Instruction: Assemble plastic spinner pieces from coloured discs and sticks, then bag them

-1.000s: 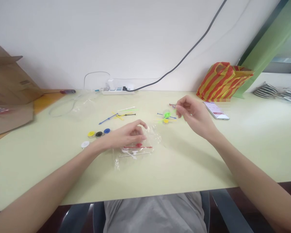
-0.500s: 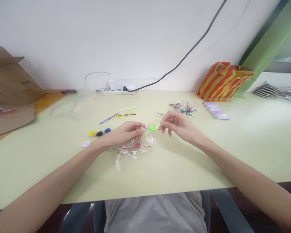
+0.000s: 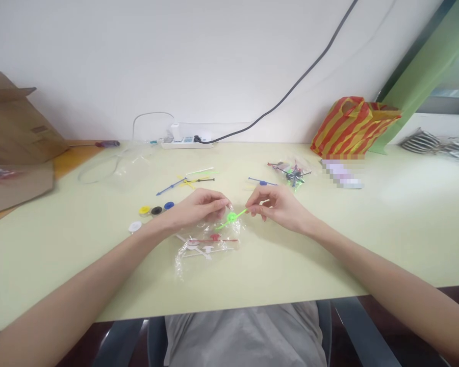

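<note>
White wall [image 3: 99, 61], pale table [image 3: 367, 244], green curtain [image 3: 424, 66]

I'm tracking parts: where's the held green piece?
Near the head view's centre, the green piece is pinched by the right hand, at the clear bag beside the left hand.

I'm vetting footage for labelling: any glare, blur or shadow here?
Head view: glints on the clear bag; pixelation masking the flat item before the striped bag; same view, a soft shadow on the table below the right hand.

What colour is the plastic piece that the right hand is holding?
Bright green: the plastic piece in the right hand, seen best in the head view.
</note>
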Demonstrator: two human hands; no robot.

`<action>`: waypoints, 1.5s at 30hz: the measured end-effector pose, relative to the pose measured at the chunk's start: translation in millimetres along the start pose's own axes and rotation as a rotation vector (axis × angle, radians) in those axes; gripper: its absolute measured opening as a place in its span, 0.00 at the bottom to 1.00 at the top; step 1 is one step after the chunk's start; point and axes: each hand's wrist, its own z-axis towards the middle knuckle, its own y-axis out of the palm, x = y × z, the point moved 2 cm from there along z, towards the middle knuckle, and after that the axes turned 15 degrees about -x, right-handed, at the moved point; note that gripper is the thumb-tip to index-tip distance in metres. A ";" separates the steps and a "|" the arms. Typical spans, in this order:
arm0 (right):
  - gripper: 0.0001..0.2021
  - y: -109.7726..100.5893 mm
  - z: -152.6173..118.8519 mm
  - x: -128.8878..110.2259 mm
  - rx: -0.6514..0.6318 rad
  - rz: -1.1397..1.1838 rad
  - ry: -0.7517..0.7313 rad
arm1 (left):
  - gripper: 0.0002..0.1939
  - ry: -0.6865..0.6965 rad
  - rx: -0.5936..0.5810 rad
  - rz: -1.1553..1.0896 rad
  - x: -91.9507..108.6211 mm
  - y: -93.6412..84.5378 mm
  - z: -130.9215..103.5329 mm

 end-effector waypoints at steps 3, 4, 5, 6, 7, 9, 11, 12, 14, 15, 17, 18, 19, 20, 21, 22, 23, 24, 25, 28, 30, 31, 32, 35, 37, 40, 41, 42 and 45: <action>0.05 1.4 -0.3 -0.3 -0.016 -0.029 -0.011 | 0.21 -0.009 0.004 0.002 1.6 -0.1 -0.5; 0.04 1.4 -0.2 -0.2 -0.018 -0.040 -0.016 | 0.20 -0.006 0.013 0.004 2.3 -0.6 -0.9; 0.04 1.2 -0.1 -0.2 -0.018 -0.049 -0.019 | 0.20 0.000 0.022 0.011 3.1 -1.1 -1.4; 0.04 0.8 -0.1 -0.2 -0.014 -0.056 -0.022 | 0.20 0.009 0.032 0.020 4.1 -1.7 -1.9; 0.04 0.3 -0.1 -0.3 -0.009 -0.062 -0.023 | 0.19 0.020 0.040 0.030 5.2 -2.3 -2.5; 0.04 -0.6 -0.2 -0.8 0.001 -0.065 -0.023 | 0.19 0.041 0.050 0.048 7.7 -2.9 -3.6; 0.04 -1.0 -0.6 -1.6 0.003 -0.064 -0.015 | 0.19 0.049 0.052 0.053 9.5 -2.8 -4.2; 0.04 -1.0 -0.7 -2.2 -0.002 -0.066 -0.012 | 0.19 0.048 0.050 0.053 9.9 -2.6 -4.2; 0.03 -0.5 -1.0 -3.3 -0.019 -0.071 -0.010 | 0.18 0.047 0.044 0.047 9.5 -2.2 -3.7; 0.03 -0.1 -1.1 -3.7 -0.031 -0.073 -0.010 | 0.17 0.046 0.042 0.037 8.6 -2.1 -3.3; 0.03 1.0 -1.1 -4.2 -0.057 -0.078 -0.011 | 0.16 0.040 0.042 0.009 6.0 -2.2 -2.4; 0.03 1.6 -1.1 -4.3 -0.067 -0.081 -0.011 | 0.16 0.033 0.039 -0.003 4.5 -2.3 -1.9; 0.03 2.3 -1.1 -4.4 -0.073 -0.084 -0.013 | 0.16 0.027 0.033 -0.011 3.1 -2.4 -1.6; 0.03 3.1 -1.1 -4.4 -0.076 -0.087 -0.015 | 0.16 0.023 0.028 -0.013 2.0 -2.5 -1.3; 0.03 3.9 -1.1 -4.5 -0.073 -0.086 -0.018 | 0.16 0.022 0.022 -0.010 1.2 -2.5 -1.1; 0.03 4.8 -1.1 -4.7 -0.065 -0.081 -0.020 | 0.16 0.023 0.016 -0.009 0.6 -2.3 -0.9; 0.03 6.0 -1.1 -4.9 -0.054 -0.073 -0.022 | 0.17 0.023 0.009 -0.010 0.2 -2.1 -0.7; 0.03 7.3 -1.1 -5.3 -0.040 -0.063 -0.025 | 0.17 0.022 0.004 -0.014 -0.1 -1.7 -0.5; 0.03 8.8 -0.9 -5.8 -0.022 -0.055 -0.028 | 0.17 0.019 0.001 -0.019 -0.1 -1.3 -0.3; 0.03 15.1 0.1 -7.3 0.027 -0.042 -0.034 | 0.18 0.002 0.002 -0.016 1.0 0.1 0.0; 0.03 20.5 1.4 -7.8 0.046 -0.031 -0.034 | 0.17 0.000 0.006 -0.004 2.9 0.8 0.1; 0.03 23.4 2.2 -7.6 0.054 -0.015 -0.030 | 0.17 0.007 0.004 0.001 4.1 1.1 0.3; 0.03 26.1 3.0 -7.2 0.061 0.011 -0.024 | 0.16 0.020 0.000 0.002 5.1 1.5 0.5; 0.04 33.0 5.0 -5.1 0.076 0.098 0.000 | 0.15 0.054 -0.020 -0.014 5.8 2.5 1.8; 0.04 35.7 5.7 -4.2 0.077 0.090 0.009 | 0.15 0.050 -0.027 -0.034 4.1 3.4 2.9; 0.00 38.1 6.0 -4.3 0.073 0.001 0.013 | 0.15 0.036 0.005 -0.075 1.6 5.5 4.2; 0.01 38.8 5.9 -4.5 0.074 -0.021 0.009 | 0.15 0.034 0.028 -0.097 1.4 6.4 4.4; 0.01 39.7 5.8 -4.7 0.076 -0.035 0.004 | 0.16 0.036 0.055 -0.121 1.7 7.4 4.5; 0.02 43.2 5.1 -4.6 0.083 -0.027 -0.008 | 0.16 0.047 0.130 -0.177 4.0 10.9 5.0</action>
